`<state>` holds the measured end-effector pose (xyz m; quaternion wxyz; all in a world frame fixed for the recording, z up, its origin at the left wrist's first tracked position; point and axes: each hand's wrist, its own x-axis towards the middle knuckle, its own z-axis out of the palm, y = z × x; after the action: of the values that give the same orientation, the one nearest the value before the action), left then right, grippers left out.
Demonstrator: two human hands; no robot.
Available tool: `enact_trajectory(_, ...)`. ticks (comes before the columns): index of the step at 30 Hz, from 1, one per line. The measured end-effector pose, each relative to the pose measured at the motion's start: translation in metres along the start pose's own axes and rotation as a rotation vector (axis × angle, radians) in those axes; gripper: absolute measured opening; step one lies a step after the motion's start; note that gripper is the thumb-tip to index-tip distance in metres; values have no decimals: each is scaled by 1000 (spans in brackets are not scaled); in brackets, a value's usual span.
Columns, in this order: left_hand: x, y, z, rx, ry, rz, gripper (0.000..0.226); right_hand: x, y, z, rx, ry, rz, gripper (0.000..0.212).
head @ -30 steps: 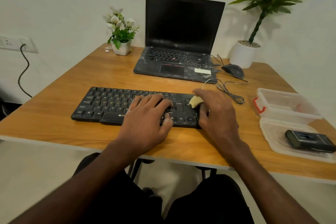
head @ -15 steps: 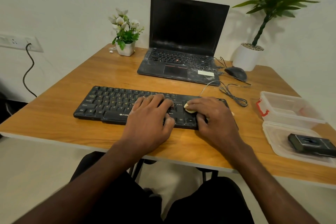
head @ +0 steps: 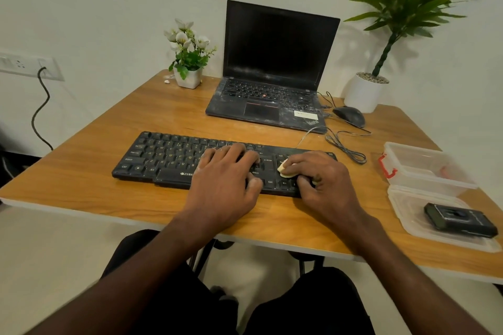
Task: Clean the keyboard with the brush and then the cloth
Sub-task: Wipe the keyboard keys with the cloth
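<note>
Cream cloth [head: 285,170] sits under the right hand [head: 324,182], fingers curled around it, at the keyboard's [head: 168,160] right end; left hand [head: 223,182] rests flat, fingers relaxed, steadying mid-keyboard.

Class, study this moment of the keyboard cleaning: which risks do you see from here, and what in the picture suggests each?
1. The right hand wipes a small yellowish cloth near the end of the black plastic keyboard where its thin cable lies looped; a wide stroke might snag it.
2. The left hand rests flat on the keys, so dust beneath it may go uncleaned.
3. The open clear plastic box sits close by the right hand; an outward sweep might knock it.
</note>
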<state>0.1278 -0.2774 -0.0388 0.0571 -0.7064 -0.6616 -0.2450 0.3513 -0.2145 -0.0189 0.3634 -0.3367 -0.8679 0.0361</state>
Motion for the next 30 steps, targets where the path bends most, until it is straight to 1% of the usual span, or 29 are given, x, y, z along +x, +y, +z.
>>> enact_trajectory(4, 0, 0, 2, -13, 1, 14, 41, 3, 6, -19, -97, -50, 21, 25)
enact_trajectory(7, 1, 1, 3, -12, -11, 9, 44, 6, 14, -35, -125, -3, 120, 26)
enact_trajectory(8, 1, 1, 3, -16, -12, 7, 44, 7, 14, -38, -137, -14, 148, 27)
enact_trajectory(10, 1, 0, 2, -34, -9, 2, 44, 12, 9, -39, -175, -80, 156, 28)
enact_trajectory(13, 0, -1, 1, -52, -1, -5, 43, 21, 7, -40, -173, -168, 141, 36)
enact_trajectory(15, 0, -1, 1, -48, 10, -11, 42, 21, 9, -44, -177, -257, 135, 35)
enact_trajectory(16, 0, -1, 1, -34, 10, -15, 45, 19, 10, -47, -175, -308, 113, 33)
enact_trajectory(18, 0, 1, 1, -9, -6, -23, 62, 15, 11, -57, -122, -401, 70, 31)
enact_trajectory(20, 1, 2, 0, 0, -8, -23, 71, 17, 16, -67, -108, -464, 73, 30)
enact_trajectory(21, 1, 2, 0, 1, -5, -21, 71, 21, 20, -70, -147, -473, 90, 28)
enact_trajectory(24, 1, 1, 0, 7, -1, -11, 71, 28, 26, -69, -248, -434, 119, 26)
enact_trajectory(28, 1, 0, 0, 10, 13, -3, 71, 20, 20, -65, -189, -439, 61, 25)
enact_trajectory(30, 2, -1, 0, 21, 8, -2, 72, 24, 25, -67, -210, -415, 125, 24)
